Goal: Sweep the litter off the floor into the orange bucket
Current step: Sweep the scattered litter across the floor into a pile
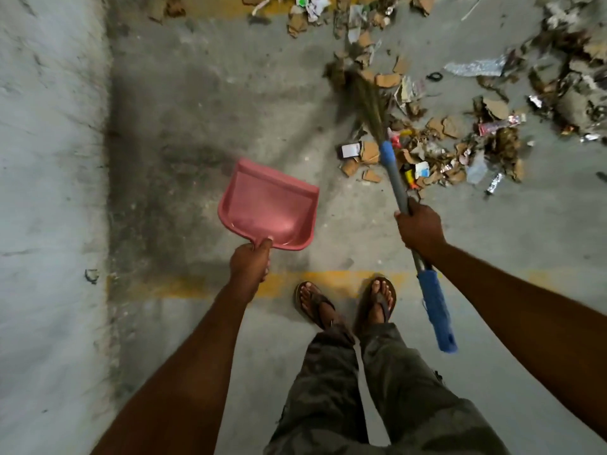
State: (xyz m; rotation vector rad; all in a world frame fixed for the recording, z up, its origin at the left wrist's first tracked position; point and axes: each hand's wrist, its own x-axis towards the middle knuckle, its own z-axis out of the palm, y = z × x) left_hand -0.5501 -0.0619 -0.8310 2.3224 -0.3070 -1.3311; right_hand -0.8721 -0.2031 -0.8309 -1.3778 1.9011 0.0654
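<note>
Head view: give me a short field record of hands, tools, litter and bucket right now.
left hand: grips the pink dustpan by its handle
dustpan contents: no litter visible
right hand: grips the broom mid-handle
broom bristles: blurred, at the litter's left edge
litter: scattered cardboard and wrappers, ahead and right of the feet
orange bucket: not in view

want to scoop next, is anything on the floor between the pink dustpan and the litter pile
Nothing visible does. Only bare concrete floor lies between the dustpan, gripped by the left hand, and the nearest litter to its right. The broom, held by the right hand, reaches into that pile from the near side.
</note>
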